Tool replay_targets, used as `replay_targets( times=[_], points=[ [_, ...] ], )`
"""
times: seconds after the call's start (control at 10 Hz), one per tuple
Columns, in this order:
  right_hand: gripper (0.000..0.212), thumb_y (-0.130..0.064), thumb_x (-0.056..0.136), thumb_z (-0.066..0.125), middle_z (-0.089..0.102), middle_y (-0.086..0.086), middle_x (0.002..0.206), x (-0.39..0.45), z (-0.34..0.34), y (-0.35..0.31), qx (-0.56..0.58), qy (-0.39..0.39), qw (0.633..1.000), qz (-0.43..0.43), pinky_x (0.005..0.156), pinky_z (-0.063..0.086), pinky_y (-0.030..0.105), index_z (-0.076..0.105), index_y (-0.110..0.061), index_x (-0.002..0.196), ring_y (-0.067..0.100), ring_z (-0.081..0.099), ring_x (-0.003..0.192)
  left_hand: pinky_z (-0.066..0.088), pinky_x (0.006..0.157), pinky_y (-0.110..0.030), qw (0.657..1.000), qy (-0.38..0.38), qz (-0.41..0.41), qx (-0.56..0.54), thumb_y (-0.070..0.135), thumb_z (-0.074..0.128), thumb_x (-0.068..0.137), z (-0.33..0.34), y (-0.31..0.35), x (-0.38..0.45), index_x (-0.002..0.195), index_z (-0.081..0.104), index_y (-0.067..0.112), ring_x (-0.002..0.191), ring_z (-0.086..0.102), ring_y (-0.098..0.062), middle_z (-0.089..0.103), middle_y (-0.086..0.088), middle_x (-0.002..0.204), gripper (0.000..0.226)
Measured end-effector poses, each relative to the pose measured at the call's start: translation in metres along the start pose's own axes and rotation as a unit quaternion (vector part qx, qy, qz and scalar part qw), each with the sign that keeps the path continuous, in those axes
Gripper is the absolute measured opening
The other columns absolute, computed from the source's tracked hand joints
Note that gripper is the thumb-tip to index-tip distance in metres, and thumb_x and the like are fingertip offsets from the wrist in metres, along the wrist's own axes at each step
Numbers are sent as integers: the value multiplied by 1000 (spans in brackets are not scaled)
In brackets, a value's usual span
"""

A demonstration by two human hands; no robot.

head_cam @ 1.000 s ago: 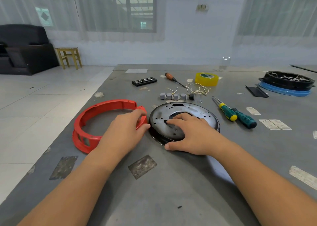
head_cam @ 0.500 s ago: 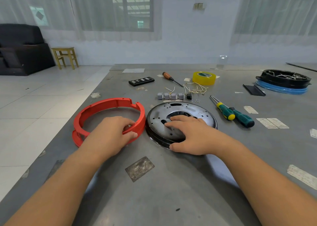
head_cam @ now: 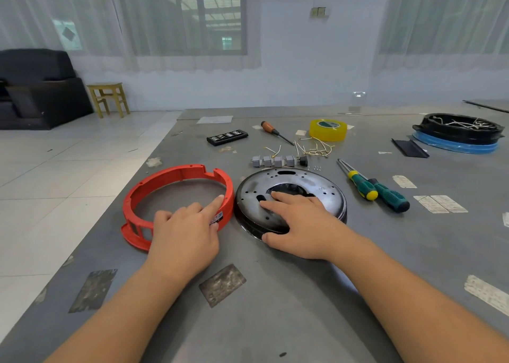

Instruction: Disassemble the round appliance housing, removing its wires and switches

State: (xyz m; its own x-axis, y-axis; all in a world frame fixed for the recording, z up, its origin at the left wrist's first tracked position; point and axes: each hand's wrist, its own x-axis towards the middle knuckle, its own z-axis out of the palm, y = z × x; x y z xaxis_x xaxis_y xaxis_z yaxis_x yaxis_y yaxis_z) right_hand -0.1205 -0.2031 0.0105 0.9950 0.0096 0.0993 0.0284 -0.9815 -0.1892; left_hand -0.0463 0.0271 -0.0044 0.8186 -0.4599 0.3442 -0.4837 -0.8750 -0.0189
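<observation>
A single head-worn wide-angle camera is looking forward and down across the grey table [head_cam: 316, 293] from close above its near edge. It is taking in both forearms in the foreground, and is facing the curtained window [head_cam: 192, 15] in the far wall.

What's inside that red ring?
Inside the red ring only bare grey table shows. The left hand rests over its near rim, forefinger reaching inside, hiding the part beneath it.
</observation>
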Motion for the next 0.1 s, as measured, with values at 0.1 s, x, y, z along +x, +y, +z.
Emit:
replay_targets(
  times=[0.1],
  points=[
    [79, -65, 86, 48, 20, -2, 169, -2, 3, 0, -16, -1, 1000, -2, 121, 16, 44, 28, -38, 158, 23, 25, 151, 41, 93, -40, 1000, 2, 9, 3, 40, 41, 107, 3, 3, -1, 163, 25, 44, 110, 60, -20, 63, 7, 111, 58]
  ],
)
